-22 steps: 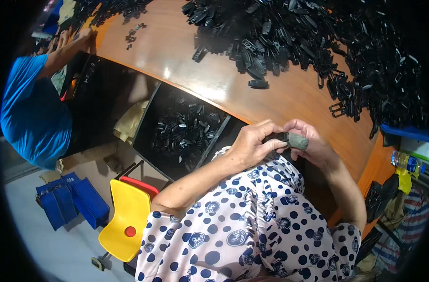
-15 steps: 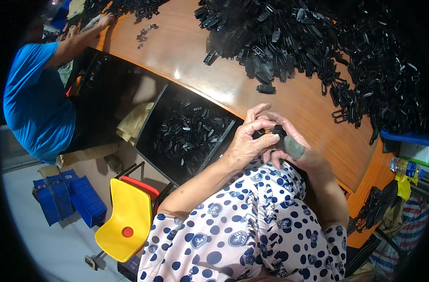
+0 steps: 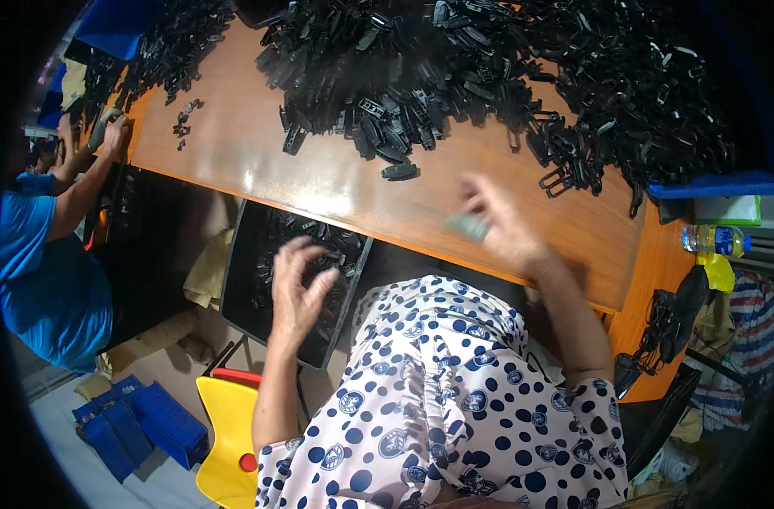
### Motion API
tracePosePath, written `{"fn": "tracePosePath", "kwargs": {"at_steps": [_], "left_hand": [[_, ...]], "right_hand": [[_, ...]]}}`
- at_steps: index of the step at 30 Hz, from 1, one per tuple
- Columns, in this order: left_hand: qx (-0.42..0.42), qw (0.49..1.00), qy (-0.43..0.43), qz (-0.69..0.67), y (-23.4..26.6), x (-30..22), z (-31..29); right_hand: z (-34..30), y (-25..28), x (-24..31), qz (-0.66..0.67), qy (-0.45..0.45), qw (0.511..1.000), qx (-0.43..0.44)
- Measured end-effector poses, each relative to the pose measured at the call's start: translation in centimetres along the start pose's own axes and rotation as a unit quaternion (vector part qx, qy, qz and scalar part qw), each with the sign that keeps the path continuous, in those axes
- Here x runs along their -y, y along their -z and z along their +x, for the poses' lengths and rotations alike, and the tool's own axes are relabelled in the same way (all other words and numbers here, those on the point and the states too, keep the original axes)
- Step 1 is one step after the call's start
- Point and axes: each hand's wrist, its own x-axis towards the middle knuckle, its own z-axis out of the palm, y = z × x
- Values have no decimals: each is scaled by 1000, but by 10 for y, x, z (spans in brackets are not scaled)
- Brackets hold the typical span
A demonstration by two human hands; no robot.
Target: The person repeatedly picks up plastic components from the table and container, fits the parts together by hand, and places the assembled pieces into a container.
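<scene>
My left hand (image 3: 294,293) hovers over a black bin (image 3: 231,288) at the table's near edge, its fingers and thumb apart, with nothing visible in them. Small black plastic parts (image 3: 264,254) lie inside the bin, partly hidden by this hand. Above the wooden table (image 3: 404,204) is my right hand (image 3: 507,225), blurred by motion. Its fingers are apart, and a grey-green cover (image 3: 468,225) appears to wrap its thumb. Nearest to it on the far side is a large heap of black plastic buckle-like pieces (image 3: 395,110). One loose black piece (image 3: 399,171) lies at the heap's front.
Another heap of black frames (image 3: 574,153) spreads toward a blue tray (image 3: 718,187). A water bottle (image 3: 714,239) lies at the right. To the left a person in blue (image 3: 52,271) works at the table. A yellow chair (image 3: 226,433) and blue crates (image 3: 162,424) stand below.
My hands were together around a small black piece; they have parted. The left has moved left over the bin, the right forward over the table. The view has shifted to the right.
</scene>
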Motion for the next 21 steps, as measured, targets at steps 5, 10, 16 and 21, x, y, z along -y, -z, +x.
{"fn": "tracePosePath", "kwargs": {"at_steps": [5,10,16,21], "left_hand": [[-90,975,-114,167,29,42,81],[-41,921,-212,323,39,49,155],[35,912,-228,339,48,48,172],[2,975,-172,141,23,24,150]], "right_hand": [[36,55,-12,-412,120,879,-209],[65,62,-8,-460,75,868,-171],[68,83,-9,-395,71,904,-145],[41,96,-13,219,-74,973,-26]]}}
